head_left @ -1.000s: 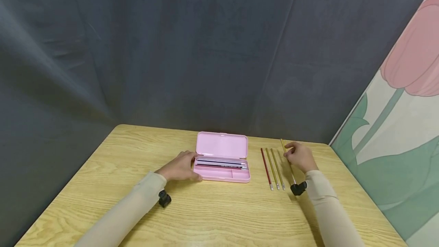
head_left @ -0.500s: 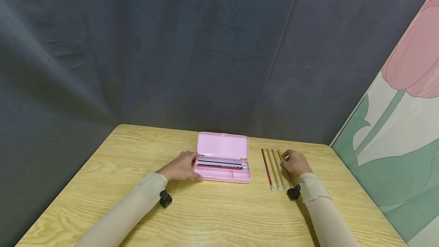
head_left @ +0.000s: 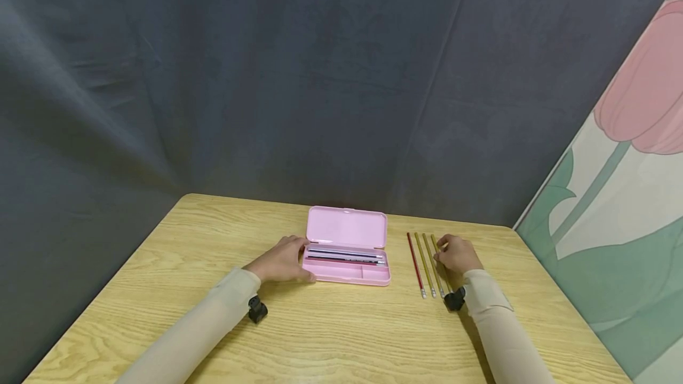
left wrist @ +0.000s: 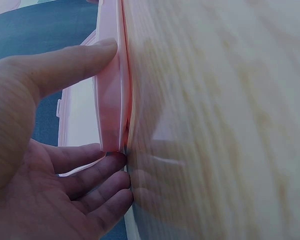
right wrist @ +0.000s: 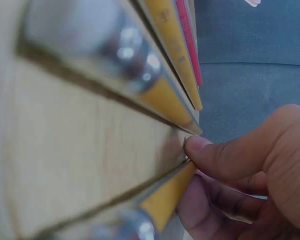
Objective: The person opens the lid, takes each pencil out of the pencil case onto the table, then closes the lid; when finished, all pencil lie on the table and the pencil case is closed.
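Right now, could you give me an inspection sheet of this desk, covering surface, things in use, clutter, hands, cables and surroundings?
Surface: table with pale wood grain.
Things in use: pink pencil case, lid open, pencils inside, exact number unclear; to its right, a red pencil and three yellow pencils in a row.
Clutter: nothing seen.
Hands: left hand holds the case's left end; right hand pinches the rightmost yellow pencil.
Cables: nothing seen.
Surroundings: dark curtain behind, tulip-patterned panel at right.
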`<act>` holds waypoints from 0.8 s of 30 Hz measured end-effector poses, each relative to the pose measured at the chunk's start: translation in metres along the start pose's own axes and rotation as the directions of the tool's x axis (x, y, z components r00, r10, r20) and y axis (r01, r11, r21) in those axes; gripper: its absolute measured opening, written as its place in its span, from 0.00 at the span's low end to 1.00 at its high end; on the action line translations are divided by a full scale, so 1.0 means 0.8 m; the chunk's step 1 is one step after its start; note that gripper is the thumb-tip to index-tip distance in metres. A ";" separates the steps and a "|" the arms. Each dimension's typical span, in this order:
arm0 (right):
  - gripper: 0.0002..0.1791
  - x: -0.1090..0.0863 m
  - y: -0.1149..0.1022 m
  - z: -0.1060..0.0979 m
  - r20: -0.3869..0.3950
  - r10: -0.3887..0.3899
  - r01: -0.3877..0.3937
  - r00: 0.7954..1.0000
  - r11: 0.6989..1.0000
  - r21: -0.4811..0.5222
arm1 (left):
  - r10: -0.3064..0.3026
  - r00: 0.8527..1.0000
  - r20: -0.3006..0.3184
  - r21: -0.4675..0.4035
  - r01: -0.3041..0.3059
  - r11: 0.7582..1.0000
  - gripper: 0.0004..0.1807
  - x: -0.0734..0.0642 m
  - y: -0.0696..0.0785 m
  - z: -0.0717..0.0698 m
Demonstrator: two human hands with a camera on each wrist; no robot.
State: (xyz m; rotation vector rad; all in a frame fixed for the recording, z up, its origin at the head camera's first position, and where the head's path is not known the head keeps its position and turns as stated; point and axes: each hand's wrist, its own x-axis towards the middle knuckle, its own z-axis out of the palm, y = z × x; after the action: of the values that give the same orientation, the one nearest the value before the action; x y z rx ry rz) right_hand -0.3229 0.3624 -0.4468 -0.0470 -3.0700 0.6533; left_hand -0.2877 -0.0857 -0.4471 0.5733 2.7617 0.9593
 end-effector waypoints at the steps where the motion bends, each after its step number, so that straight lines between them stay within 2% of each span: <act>1: 0.21 -0.001 -0.001 0.000 0.002 0.001 -0.001 1.000 1.000 0.001 | -0.001 1.000 0.001 0.002 0.001 1.000 0.50 0.000 0.000 0.000; 11: 0.22 -0.006 -0.002 -0.005 0.005 0.001 -0.001 1.000 1.000 0.029 | -0.001 1.000 0.001 -0.001 0.001 1.000 0.51 -0.001 0.000 0.000; 16: 0.20 -0.008 -0.003 -0.013 -0.077 -0.040 0.044 0.996 0.998 0.055 | 0.003 1.000 0.000 -0.002 -0.003 1.000 0.51 -0.001 0.000 0.000; 20: 0.16 -0.007 -0.010 -0.020 -0.230 -0.090 0.116 0.969 0.988 0.102 | 0.006 1.000 -0.002 -0.010 -0.006 1.000 0.51 -0.002 0.001 -0.001; 24: 0.14 -0.009 -0.024 -0.025 -0.363 -0.125 0.193 0.923 0.969 0.156 | 0.009 1.000 -0.001 -0.003 -0.009 1.000 0.50 -0.001 0.001 -0.001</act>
State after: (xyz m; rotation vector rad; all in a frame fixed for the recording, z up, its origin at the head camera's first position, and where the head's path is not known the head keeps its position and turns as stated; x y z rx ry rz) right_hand -0.3162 0.3526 -0.4206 0.0787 -2.6249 0.8226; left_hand -0.2869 -0.0860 -0.4464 0.5855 2.7601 0.9661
